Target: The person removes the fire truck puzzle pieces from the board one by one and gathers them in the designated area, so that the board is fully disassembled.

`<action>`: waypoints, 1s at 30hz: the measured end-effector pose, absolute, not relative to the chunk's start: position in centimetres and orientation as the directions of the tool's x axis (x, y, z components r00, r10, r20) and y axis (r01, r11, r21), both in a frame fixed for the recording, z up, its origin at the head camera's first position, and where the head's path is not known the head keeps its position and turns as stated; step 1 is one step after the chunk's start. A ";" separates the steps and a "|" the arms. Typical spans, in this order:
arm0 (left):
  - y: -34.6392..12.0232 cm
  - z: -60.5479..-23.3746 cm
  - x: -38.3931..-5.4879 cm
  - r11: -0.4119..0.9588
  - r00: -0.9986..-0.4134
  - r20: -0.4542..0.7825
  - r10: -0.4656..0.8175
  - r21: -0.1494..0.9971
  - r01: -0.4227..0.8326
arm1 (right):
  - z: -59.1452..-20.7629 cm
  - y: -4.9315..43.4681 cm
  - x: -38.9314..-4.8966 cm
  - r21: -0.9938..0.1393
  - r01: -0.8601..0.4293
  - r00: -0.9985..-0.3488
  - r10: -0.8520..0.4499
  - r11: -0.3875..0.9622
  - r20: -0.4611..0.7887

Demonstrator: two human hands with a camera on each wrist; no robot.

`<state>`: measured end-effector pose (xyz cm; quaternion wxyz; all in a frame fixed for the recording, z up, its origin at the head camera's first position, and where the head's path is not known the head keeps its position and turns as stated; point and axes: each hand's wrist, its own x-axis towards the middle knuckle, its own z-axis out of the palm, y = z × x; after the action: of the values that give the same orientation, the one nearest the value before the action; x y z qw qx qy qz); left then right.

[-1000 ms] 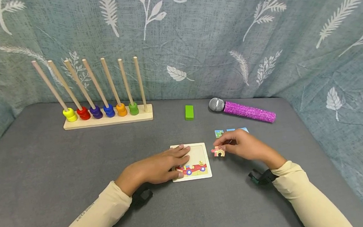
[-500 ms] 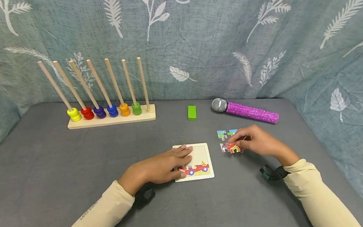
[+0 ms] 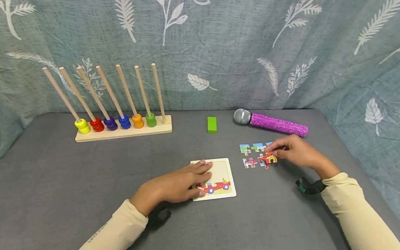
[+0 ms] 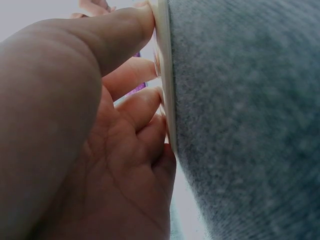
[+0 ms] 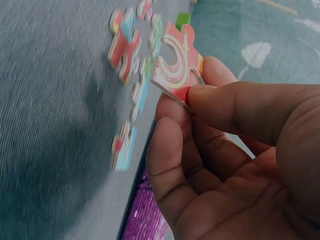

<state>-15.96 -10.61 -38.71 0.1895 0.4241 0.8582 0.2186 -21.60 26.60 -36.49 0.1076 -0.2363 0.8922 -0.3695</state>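
My left hand (image 3: 176, 184) rests with spread fingers on a square wooden puzzle board (image 3: 219, 168). Part of a red car picture fills the board's lower part; its upper part shows bare wood, and the hand covers the left side. In the left wrist view, the fingertips touch the face of the board (image 4: 169, 75), seen edge-on. My right hand (image 3: 297, 153) pinches a red puzzle piece with a yellow arc (image 5: 175, 65) between thumb and index finger. In the head view this piece overlaps several loose puzzle pieces (image 3: 249, 163) lying right of the board.
A purple glittery microphone (image 3: 275, 123) lies behind the loose pieces. Left of it stands a small green block (image 3: 212, 125). A wooden peg stand (image 3: 123, 133) with coloured beads is at the back left. A leaf-patterned curtain (image 3: 215, 60) hangs behind the table.
My right hand has carried the red puzzle piece rightward, from beside the board to the loose pieces, uncovering some of them. The left hand stays on the board. The head view has shifted slightly.
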 end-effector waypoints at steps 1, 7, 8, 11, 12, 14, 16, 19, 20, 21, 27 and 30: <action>-10.6 -38.7 -16.0 0.544 -0.568 -0.139 0.811 0.536 0.646 | -36.5 26.8 -21.6 -0.712 -0.334 -0.870 -0.492 0.618 -0.019; -10.6 -38.7 -16.0 0.539 -0.568 -0.129 0.813 0.535 0.650 | -36.4 27.7 -21.8 -0.696 -0.301 -0.886 -0.462 0.652 -0.049; -10.6 -38.7 -16.0 0.540 -0.569 -0.129 0.812 0.534 0.650 | -36.4 27.8 -21.8 -0.692 -0.296 -0.887 -0.459 0.658 -0.058; -10.6 -38.8 -16.0 0.543 -0.570 -0.132 0.811 0.533 0.648 | -36.4 28.0 -21.9 -0.683 -0.290 -0.886 -0.457 0.670 -0.073; -10.6 -38.8 -16.0 0.545 -0.570 -0.136 0.810 0.533 0.647 | -36.4 28.0 -21.9 -0.679 -0.288 -0.886 -0.456 0.675 -0.078; -10.6 -38.8 -16.0 0.545 -0.570 -0.139 0.810 0.538 0.643 | -36.5 28.2 -22.0 -0.673 -0.285 -0.886 -0.455 0.682 -0.086; -10.6 -38.7 -16.0 0.542 -0.567 -0.138 0.812 0.540 0.644 | -36.7 28.3 -22.0 -0.672 -0.280 -0.885 -0.455 0.686 -0.096; -10.6 -38.7 -16.1 0.535 -0.565 -0.130 0.815 0.542 0.648 | -36.9 28.4 -22.0 -0.672 -0.280 -0.883 -0.459 0.686 -0.101; -10.5 -38.7 -16.1 0.533 -0.563 -0.126 0.817 0.539 0.652 | -36.9 28.4 -22.0 -0.669 -0.285 -0.882 -0.461 0.686 -0.097; -10.5 -38.7 -16.2 0.529 -0.561 -0.121 0.819 0.537 0.657 | -37.0 28.5 -22.0 -0.667 -0.288 -0.882 -0.462 0.687 -0.094; -10.5 -38.7 -16.1 0.529 -0.562 -0.119 0.819 0.536 0.658 | -37.2 28.4 -22.1 -0.651 -0.336 -0.873 -0.484 0.681 -0.056; -10.6 -38.7 -16.0 0.534 -0.567 -0.121 0.815 0.539 0.652 | -37.4 28.2 -22.2 -0.640 -0.365 -0.867 -0.498 0.676 -0.032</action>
<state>-16.04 -10.59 -38.75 0.1821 0.4280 0.8565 0.2237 -22.21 28.24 -37.42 0.1022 -0.2372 0.9097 -0.3251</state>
